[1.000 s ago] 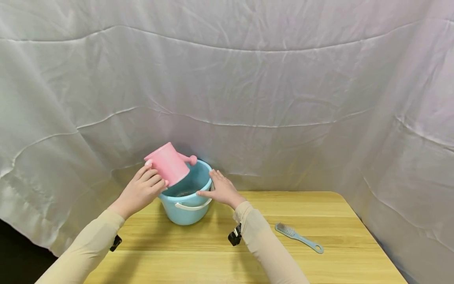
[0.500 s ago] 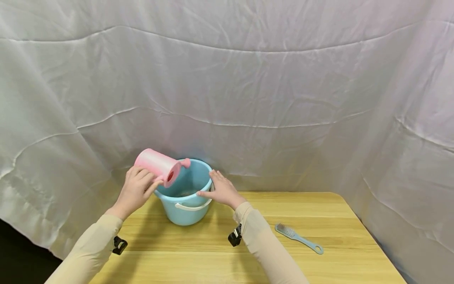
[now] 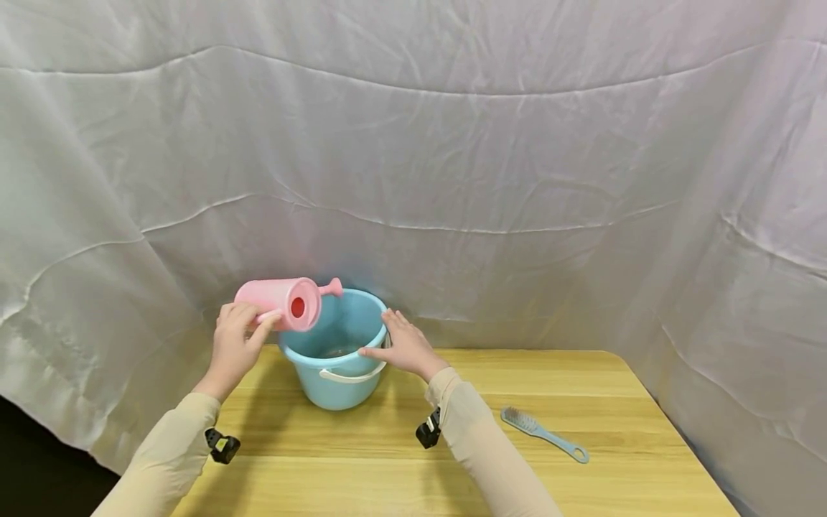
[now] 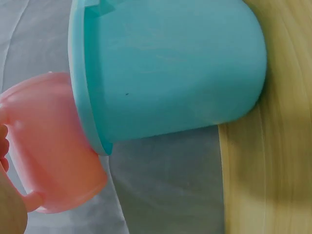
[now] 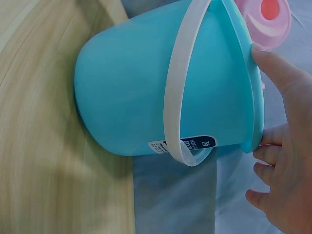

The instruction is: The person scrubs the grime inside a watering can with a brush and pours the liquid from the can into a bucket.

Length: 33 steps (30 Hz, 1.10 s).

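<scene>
My left hand (image 3: 235,345) grips a pink watering can (image 3: 268,296) by its handle, holding it on its side above the left rim of a light blue bucket (image 3: 336,396). The can's round opening, red inside, faces right and toward me, and its spout (image 3: 332,287) points over the bucket. In the left wrist view the can (image 4: 58,141) overlaps the rim; contact there is hard to tell. My right hand (image 3: 407,348) rests on the bucket's right rim with thumb and fingers spread apart. The bucket stands upright, its white handle (image 3: 352,378) hanging at the front.
A blue long-handled brush (image 3: 545,434) lies on the wooden table (image 3: 362,474) to the right, its bristles up. Grey cloth (image 3: 452,158) hangs close behind the bucket and along both sides.
My left hand has drawn the watering can left and a little lower, turning it so its opening now faces me. The right hand and bucket have stayed put.
</scene>
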Each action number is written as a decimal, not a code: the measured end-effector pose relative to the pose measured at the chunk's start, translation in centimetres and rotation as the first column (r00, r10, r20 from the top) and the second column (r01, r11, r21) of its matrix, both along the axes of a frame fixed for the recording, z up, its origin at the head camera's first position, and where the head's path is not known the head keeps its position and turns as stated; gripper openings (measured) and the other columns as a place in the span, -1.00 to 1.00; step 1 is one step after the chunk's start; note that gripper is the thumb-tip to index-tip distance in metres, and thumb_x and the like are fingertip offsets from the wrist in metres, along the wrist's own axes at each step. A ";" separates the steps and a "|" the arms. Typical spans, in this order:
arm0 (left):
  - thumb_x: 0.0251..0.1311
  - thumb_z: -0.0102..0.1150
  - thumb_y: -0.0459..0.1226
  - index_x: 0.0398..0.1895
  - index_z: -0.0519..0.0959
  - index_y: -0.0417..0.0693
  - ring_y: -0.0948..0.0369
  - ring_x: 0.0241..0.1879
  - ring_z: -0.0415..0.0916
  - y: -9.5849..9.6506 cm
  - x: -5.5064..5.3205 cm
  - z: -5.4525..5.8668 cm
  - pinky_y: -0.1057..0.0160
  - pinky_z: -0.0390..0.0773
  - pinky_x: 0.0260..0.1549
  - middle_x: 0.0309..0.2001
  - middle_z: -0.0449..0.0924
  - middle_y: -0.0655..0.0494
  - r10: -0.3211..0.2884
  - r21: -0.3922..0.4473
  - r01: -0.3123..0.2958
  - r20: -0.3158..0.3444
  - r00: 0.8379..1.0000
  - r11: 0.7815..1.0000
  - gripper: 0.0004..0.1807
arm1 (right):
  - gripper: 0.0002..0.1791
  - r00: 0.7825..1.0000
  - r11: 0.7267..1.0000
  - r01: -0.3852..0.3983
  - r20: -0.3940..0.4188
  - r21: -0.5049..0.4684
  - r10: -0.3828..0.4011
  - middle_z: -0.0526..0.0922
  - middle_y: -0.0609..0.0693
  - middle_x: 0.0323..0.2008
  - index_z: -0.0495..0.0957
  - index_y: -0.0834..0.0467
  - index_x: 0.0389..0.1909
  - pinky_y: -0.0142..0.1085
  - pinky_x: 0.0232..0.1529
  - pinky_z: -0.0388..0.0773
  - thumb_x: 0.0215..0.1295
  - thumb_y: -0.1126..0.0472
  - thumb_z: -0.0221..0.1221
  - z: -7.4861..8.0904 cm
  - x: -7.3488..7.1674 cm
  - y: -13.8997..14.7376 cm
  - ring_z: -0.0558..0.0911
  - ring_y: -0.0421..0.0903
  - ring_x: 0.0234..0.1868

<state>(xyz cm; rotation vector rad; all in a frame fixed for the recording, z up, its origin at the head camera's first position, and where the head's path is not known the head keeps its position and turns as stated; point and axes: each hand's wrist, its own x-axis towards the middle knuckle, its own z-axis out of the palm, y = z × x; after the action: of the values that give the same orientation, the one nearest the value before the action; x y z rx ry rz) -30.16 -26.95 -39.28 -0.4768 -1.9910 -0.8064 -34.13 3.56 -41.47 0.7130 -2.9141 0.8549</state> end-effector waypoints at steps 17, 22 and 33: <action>0.13 0.35 -0.36 -0.40 0.63 -0.24 0.43 -0.23 0.20 -0.3 0.9 -0.1 0.41 0.15 -0.30 -0.48 0.42 0.40 0.039 0.336 -0.070 0.099 0.994 0.939 -0.89 | 0.12 1.000 1.000 -0.004 0.002 -0.004 0.004 -0.04 0.11 0.55 0.00 0.17 0.52 0.14 0.53 -0.04 0.15 -0.43 0.15 0.1 0.0 0.0 -0.07 0.09 0.57; 0.16 0.33 -0.32 -0.40 0.60 -0.28 0.42 -0.25 0.21 -0.5 1.2 -0.3 0.45 0.17 -0.30 -0.46 0.36 0.45 0.033 0.443 -0.087 0.127 0.991 0.892 -0.84 | 0.11 1.000 1.000 -0.006 -0.004 -0.002 0.006 -0.04 0.11 0.55 0.00 0.17 0.52 0.12 0.54 -0.04 0.15 -0.43 0.14 0.0 0.0 0.1 -0.07 0.09 0.57; 0.24 0.26 -0.26 -0.38 0.56 -0.30 0.37 -0.36 0.26 -0.7 1.7 -1.0 0.51 0.24 -0.41 -0.51 0.33 0.41 -0.011 0.711 -0.121 0.179 0.984 0.693 -0.78 | 0.12 1.000 1.000 -0.005 0.006 -0.013 0.005 -0.05 0.12 0.55 -0.02 0.18 0.52 0.13 0.53 -0.05 0.15 -0.42 0.15 0.1 0.1 0.2 -0.08 0.09 0.57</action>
<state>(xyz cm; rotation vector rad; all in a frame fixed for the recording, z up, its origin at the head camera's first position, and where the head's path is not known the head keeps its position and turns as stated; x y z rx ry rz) -28.42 -27.66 -40.26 0.1301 -1.6343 -1.5382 -33.98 3.80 -41.34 0.7185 -2.9108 0.8766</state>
